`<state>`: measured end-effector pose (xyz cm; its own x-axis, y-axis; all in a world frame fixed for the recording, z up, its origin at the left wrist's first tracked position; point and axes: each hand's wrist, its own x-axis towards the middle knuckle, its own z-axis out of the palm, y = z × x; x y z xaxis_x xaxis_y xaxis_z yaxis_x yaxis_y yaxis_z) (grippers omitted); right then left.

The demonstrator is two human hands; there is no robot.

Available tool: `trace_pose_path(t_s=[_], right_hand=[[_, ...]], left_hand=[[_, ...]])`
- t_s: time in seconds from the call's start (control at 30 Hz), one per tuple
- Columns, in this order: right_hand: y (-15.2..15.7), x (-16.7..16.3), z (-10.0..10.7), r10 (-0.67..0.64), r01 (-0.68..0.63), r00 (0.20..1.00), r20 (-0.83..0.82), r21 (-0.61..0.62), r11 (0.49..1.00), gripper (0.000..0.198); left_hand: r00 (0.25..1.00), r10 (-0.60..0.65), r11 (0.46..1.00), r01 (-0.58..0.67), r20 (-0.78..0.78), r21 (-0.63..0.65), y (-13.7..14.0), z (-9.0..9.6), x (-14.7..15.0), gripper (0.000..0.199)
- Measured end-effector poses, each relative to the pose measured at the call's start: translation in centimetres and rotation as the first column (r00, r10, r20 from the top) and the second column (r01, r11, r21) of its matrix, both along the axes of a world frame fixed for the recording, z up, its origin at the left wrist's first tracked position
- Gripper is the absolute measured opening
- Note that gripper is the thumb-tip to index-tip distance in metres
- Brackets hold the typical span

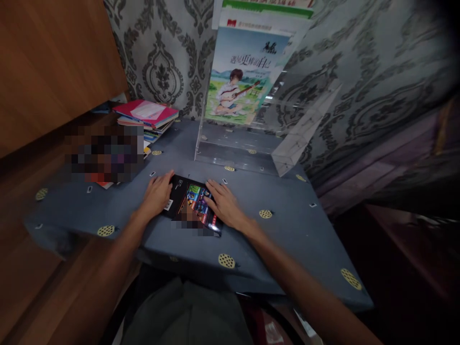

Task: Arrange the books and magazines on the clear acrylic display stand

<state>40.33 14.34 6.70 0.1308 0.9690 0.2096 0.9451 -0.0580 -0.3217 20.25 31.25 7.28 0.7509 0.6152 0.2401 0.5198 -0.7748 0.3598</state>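
A dark book point(177, 195) with colourful panels and a barcode on its cover lies at a slant on the table, its lower part blurred by pixel blocks. My left hand point(158, 192) rests along the book's left edge, fingers stretched out toward its upper left corner. On the other side, my right hand point(224, 203) lies flat over the right edge, fingers spread and thumb across the cover. Both hands touch the book without being closed round it. The undersides of the fingers are hidden.
Behind the book stands a clear acrylic stand point(237, 148) holding an illustrated book point(247, 57). Stacked books point(147, 115) with a pink one on top sit at the back left, near a pixelated pile. A blue-grey pineapple-print cloth point(287, 239) covers the table; a wooden panel point(53, 62) rises at left.
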Motion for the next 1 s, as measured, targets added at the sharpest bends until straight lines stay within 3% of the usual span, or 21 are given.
trace_pose_path(t_s=[0.17,0.47,0.67,0.8,1.0], right_hand=[[-2.7,-0.1,-0.8,-0.038,0.039,0.999,-0.019,0.043,0.998,0.058],[-6.7,-2.8,-0.2,-0.086,0.084,0.996,0.03,0.056,0.995,0.065],[-9.6,-5.3,-0.8,-0.077,0.073,0.995,0.061,0.065,0.995,0.089],[-10.1,-6.9,-0.6,-0.004,0.0,0.997,0.076,0.056,0.998,0.106],[-8.9,-4.8,0.5,0.1,-0.098,0.995,0.029,-0.061,0.993,0.102]], left_hand=[[0.999,0.0,0.999,0.003,0.049,-0.05,0.3,-0.1,0.1,0.053],[0.999,-0.005,0.998,0.007,0.035,-0.064,0.3,0.3,0.3,0.046],[1.0,-0.001,1.0,0.001,-0.015,-0.005,-0.1,0.3,0.3,0.043],[1.0,-0.005,1.0,0.005,-0.026,0.002,0.0,0.0,0.3,0.044],[0.999,-0.031,0.999,0.03,-0.044,-0.012,-0.4,-0.1,0.0,0.051]])
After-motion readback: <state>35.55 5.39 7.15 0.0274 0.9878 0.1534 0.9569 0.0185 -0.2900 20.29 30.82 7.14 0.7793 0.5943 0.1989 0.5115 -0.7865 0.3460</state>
